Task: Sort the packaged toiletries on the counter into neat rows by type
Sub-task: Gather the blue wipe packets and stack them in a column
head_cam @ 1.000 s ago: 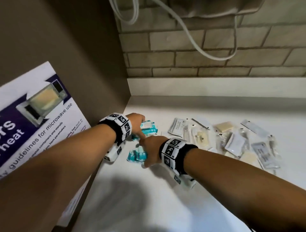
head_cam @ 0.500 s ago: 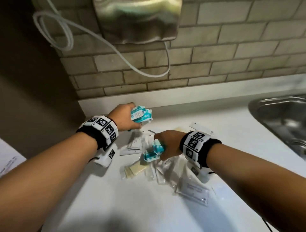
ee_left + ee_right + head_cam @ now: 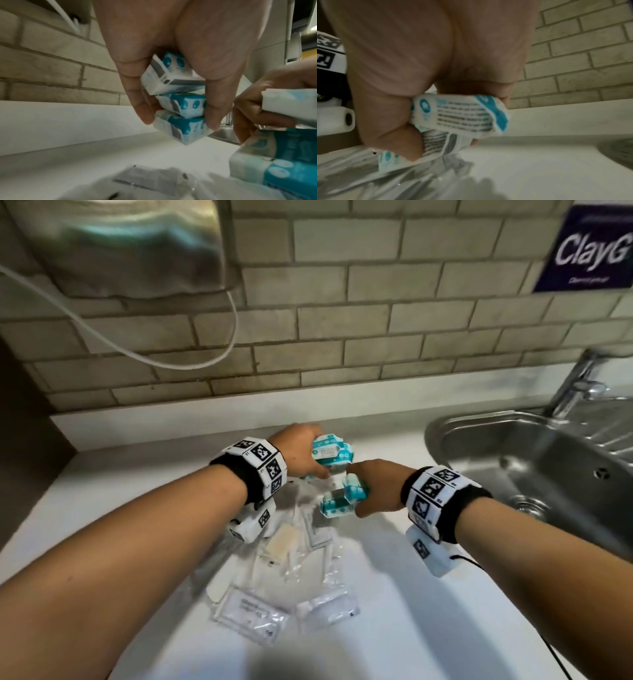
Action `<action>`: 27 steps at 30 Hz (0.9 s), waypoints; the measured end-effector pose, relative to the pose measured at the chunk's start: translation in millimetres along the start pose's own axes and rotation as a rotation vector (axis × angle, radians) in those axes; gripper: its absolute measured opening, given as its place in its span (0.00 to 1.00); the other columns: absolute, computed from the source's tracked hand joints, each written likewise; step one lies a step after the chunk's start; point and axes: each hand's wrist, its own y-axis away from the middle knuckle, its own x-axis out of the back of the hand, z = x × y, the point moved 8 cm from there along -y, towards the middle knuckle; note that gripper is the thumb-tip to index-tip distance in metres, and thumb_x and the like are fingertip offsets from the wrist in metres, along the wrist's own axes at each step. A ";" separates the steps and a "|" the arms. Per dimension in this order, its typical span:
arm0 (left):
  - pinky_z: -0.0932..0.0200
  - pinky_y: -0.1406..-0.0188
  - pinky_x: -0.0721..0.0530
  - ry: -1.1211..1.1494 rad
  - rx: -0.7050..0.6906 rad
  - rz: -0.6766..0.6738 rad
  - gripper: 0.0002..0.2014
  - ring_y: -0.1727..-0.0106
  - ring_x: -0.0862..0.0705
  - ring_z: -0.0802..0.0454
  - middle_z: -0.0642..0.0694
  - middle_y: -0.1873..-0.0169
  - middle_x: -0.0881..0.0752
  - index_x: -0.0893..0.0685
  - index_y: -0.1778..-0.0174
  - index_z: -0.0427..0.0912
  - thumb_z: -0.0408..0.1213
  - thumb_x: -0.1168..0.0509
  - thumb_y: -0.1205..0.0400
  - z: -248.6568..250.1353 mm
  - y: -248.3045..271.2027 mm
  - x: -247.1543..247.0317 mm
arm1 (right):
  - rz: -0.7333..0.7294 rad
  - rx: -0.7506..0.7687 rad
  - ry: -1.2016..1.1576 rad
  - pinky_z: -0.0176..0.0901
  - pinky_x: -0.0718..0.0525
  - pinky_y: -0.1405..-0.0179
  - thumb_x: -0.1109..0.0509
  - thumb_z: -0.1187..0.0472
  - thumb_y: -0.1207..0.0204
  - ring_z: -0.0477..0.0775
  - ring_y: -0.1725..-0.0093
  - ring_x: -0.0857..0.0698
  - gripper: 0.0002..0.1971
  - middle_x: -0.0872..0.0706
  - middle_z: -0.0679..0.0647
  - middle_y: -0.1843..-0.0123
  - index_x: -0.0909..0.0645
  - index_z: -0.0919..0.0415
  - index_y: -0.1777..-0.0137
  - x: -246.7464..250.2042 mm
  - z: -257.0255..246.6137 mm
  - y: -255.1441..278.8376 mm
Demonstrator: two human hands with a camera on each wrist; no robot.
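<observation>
My left hand [image 3: 301,448] grips a stack of three small teal-and-white boxes [image 3: 330,451] above the white counter [image 3: 394,611], near the back wall. In the left wrist view the stack [image 3: 178,101] sits between thumb and fingers. Just to the right and nearer me, my right hand [image 3: 376,491] holds more of the same teal boxes [image 3: 346,496], seen close in the right wrist view [image 3: 458,115]. Under and in front of both hands lies a loose pile of clear-wrapped toiletry packets [image 3: 287,570], blurred here.
A steel sink [image 3: 548,460] with a tap [image 3: 579,385] takes up the counter's right side. A tiled wall [image 3: 342,337] stands behind, with a metal dispenser [image 3: 130,251] and white hose [image 3: 191,361] at upper left. Bare counter lies between pile and sink.
Both hands have carried their teal boxes from the counter's left end rightward over the pile, toward the sink. The view has swung right, so the poster is gone and the sink shows.
</observation>
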 end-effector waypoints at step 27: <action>0.61 0.56 0.22 0.000 0.238 -0.265 0.21 0.54 0.14 0.47 0.49 0.55 0.12 0.16 0.48 0.45 0.56 0.25 0.28 9.9 -111.1 -86.9 | -0.137 0.230 -0.055 0.44 0.22 0.55 0.18 0.48 0.39 0.54 0.51 0.20 0.37 0.25 0.49 0.44 0.38 0.54 0.37 -35.4 64.7 -5.4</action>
